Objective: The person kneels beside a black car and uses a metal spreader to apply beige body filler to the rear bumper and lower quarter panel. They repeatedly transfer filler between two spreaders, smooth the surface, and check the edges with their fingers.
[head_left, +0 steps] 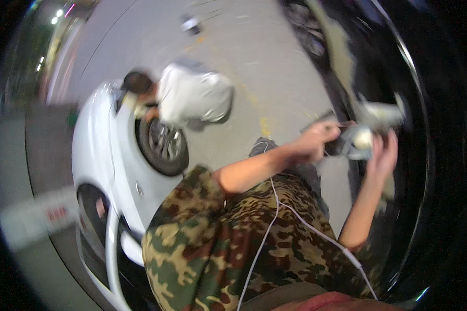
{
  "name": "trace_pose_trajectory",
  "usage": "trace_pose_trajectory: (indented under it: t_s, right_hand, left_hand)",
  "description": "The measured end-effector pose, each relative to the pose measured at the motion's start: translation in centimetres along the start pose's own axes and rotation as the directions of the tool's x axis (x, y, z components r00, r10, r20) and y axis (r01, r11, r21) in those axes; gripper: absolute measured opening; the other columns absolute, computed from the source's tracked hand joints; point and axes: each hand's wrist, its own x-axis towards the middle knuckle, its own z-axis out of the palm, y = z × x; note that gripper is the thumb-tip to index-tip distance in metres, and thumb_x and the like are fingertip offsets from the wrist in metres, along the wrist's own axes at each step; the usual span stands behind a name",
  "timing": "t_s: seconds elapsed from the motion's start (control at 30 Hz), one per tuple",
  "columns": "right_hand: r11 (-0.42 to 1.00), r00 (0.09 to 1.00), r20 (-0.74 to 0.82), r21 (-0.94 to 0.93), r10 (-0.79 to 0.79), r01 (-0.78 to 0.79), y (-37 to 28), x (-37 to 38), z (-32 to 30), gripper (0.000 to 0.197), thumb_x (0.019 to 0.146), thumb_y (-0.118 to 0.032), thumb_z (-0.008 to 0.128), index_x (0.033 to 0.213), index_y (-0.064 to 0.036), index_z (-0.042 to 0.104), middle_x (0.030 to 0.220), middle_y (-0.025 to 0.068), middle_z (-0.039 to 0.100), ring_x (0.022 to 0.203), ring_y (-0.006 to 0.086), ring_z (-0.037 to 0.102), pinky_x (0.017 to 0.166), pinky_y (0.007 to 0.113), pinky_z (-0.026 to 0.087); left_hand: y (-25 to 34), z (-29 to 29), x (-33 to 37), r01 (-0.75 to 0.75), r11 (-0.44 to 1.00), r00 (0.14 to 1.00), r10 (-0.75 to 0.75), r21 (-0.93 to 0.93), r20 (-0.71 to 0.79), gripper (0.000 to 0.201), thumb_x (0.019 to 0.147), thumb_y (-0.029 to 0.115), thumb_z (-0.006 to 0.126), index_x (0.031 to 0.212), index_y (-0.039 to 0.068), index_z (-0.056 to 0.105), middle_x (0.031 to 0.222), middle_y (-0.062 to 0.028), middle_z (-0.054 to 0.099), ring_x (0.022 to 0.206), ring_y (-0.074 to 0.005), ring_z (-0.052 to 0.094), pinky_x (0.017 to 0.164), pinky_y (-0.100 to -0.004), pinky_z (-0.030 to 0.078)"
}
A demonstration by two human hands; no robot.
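In front of my body at the right, both hands are raised beside the dark car point(410, 171). My left hand point(315, 142) is closed, thumb and fingers pinching the near end of a dark, flattish piece with a pale, clear-looking part point(362, 139). On it is a round yellowish-white spot; blur hides its exact kind. My right hand point(383, 155) has its fingers bent round the other side of the same piece. Just beyond, a blurred pale grey shape point(384, 113) lies against the dark bodywork; whether it joins the held piece I cannot tell.
A white car point(104, 140) stands on the left. Beside its wheel point(163, 147), another person in a white shirt point(192, 96) bends down. A small dark-and-white object point(190, 25) sits far off on the grey floor point(254, 57). A white cable point(262, 243) hangs down my camouflage shirt.
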Motion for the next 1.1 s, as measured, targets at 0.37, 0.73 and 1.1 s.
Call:
trace_pose_trajectory:
  t_s: [0.37,0.73,1.1]
  right_hand:
    - [0.889,1.000,0.004,0.457,0.005,-0.006,-0.9,4.6,4.4,0.030,0.105,-0.020,0.055,0.130,-0.0022,0.055,0.119,0.0099,0.063,0.109,0.0233,0.063,0.096,0.042,0.054]
    - [0.895,0.995,0.011,0.436,0.101,-0.096,1.9,4.9,4.4,0.030,0.105,-0.027,0.057,0.123,-0.0031,0.060,0.112,0.0091,0.069,0.093,0.0237,0.070,0.087,0.036,0.056]
    - [-0.279,0.512,-0.458,-0.878,0.727,-0.389,15.8,-7.8,-15.5,0.066,0.098,-0.062,0.055,0.073,-0.0018,0.061,0.069,0.0114,0.058,0.069,0.0295,0.060,0.070,0.048,0.048]
  left_hand:
    - [1.3,1.9,11.1,-0.213,0.966,0.933,0.245,-0.145,0.264,0.051,0.106,0.029,0.056,0.139,-0.009,0.045,0.140,-0.0206,0.057,0.129,-0.0301,0.059,0.113,-0.0461,0.045]
    - [7.7,2.9,16.1,-0.040,0.985,0.974,0.076,-0.169,0.216,0.047,0.106,0.029,0.057,0.135,-0.006,0.049,0.138,-0.0184,0.060,0.126,-0.0279,0.061,0.111,-0.0443,0.046]
    - [10.2,-0.9,19.0,0.004,0.992,0.991,0.013,-0.123,0.136,0.052,0.108,0.027,0.053,0.144,-0.007,0.041,0.149,-0.0196,0.050,0.136,-0.0282,0.052,0.119,-0.0455,0.037]
